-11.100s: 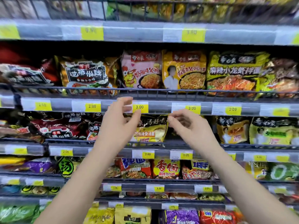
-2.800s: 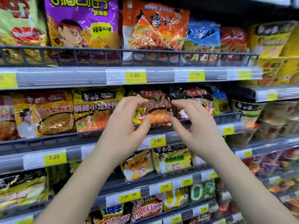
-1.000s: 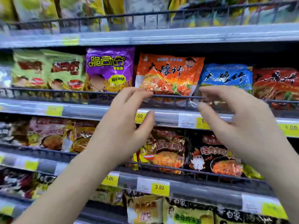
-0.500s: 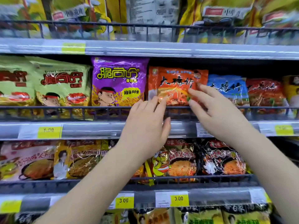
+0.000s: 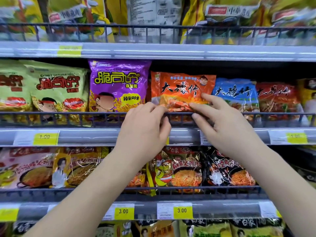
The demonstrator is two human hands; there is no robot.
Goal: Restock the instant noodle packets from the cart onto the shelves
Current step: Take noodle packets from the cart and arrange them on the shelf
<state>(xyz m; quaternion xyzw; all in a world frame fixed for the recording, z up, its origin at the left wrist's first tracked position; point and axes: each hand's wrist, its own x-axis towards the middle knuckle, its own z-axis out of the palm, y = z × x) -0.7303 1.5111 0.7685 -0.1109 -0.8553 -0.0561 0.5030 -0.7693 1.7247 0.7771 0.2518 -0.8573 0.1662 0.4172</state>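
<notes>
Though room gapes above the orange packet, wedged between purple packet and blue packet, our left hand pinches its lower corner; our right hand presses its front, fingers straight.

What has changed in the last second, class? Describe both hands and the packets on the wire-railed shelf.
Both hands closed in from mid-air onto the orange plastic noodle packet: the left hand now touches its lower left corner, the right hand rests fingers on its lower right. Whether the left pinches it is unclear. The purple plastic packet and blue plastic packet beside it stayed put.
</notes>
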